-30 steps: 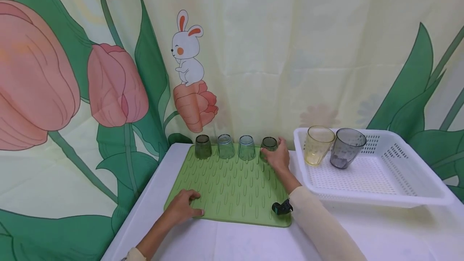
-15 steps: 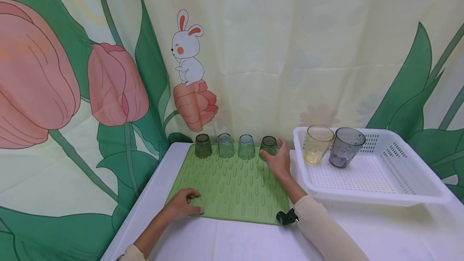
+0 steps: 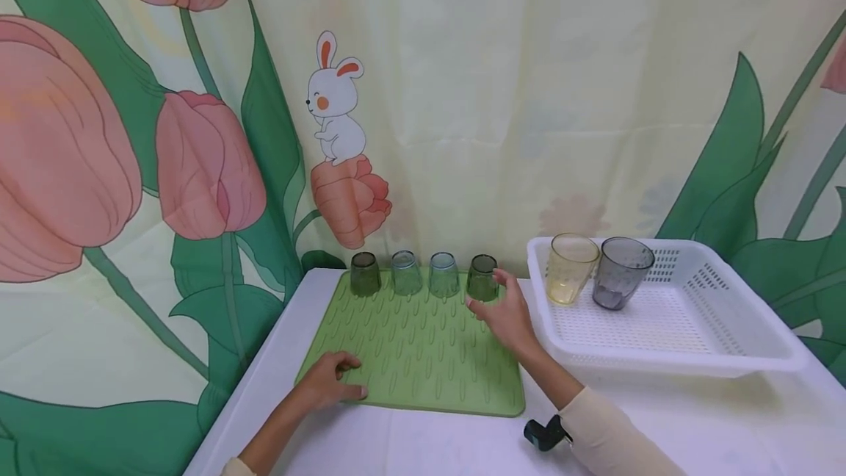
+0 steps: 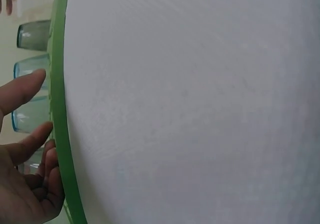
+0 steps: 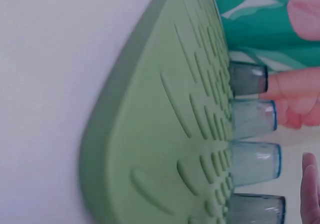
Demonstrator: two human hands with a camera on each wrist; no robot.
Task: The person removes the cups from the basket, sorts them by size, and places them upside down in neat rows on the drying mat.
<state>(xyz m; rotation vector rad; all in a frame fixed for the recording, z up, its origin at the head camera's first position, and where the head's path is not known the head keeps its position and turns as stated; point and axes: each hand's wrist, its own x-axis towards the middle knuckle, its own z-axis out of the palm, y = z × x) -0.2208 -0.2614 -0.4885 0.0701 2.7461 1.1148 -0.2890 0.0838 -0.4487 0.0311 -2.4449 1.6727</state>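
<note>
My right hand is just in front of the right-hand dark green glass, thumb and fingers spread apart and holding nothing. That glass stands at the back right of a green ridged mat. To its left, in the same row, are a pale blue glass, another bluish glass and a dark glass. My left hand rests at the mat's near left edge with loosely bent fingers, empty; the left wrist view shows its thumb and fingers beside the green rim.
A white perforated basket stands right of the mat. Inside it, a yellow glass and a grey glass lean at its left side. A flowered curtain hangs directly behind the white-covered table.
My right hand has let go of the dark green glass and drawn back slightly toward me. The glass stays at the end of the row. My left hand keeps its place.
</note>
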